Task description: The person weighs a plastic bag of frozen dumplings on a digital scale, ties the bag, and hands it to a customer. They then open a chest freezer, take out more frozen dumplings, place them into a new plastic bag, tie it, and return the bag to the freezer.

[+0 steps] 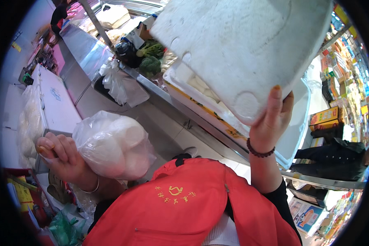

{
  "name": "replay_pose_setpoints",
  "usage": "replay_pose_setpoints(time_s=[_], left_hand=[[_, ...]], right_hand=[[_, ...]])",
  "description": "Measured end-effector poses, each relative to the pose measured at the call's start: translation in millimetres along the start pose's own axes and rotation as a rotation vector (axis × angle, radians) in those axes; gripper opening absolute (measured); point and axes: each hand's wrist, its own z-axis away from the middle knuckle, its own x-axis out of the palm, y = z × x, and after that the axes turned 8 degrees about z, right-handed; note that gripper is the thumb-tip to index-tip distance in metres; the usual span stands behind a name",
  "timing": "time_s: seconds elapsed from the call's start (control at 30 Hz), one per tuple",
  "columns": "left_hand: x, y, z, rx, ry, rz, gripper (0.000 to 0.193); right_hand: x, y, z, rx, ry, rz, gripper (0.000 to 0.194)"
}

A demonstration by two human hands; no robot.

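My left hand (61,156) is closed on the neck of a clear plastic bag (117,144) full of rounded white pieces, perhaps buns or dough. My right hand (272,115), with a dark bead bracelet at the wrist, grips the corner of a large white foam lid (243,52). Tilted, the lid hangs over a white foam box (200,98) with a yellow-marked side. Whitish rounded pieces (203,87) show inside the box; the lid hides the rest.
Broccoli (150,65) and a black bag (126,52) lie on the metal-edged counter beside the box. A white chest freezer (57,98) stands left. White plastic bags (112,80) hang from the counter. A person in dark clothes (332,160) is at right, another (60,17) at far upper left.
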Motion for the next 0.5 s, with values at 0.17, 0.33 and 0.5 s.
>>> replay_pose_setpoints(time_s=[0.17,0.33,0.5], left_hand=[[-5,27,22,-0.014,0.021,-0.096,0.022],[4,45,34,-0.043,0.003,-0.182,0.022],[17,40,43,-0.103,0.034,-0.077,0.023]], right_hand=[[99,33,26,0.045,-0.193,-0.274,0.049],[179,75,59,0.082,-0.678,-0.084,0.047],[226,96,75,0.479,-1.017,0.162,0.053]])
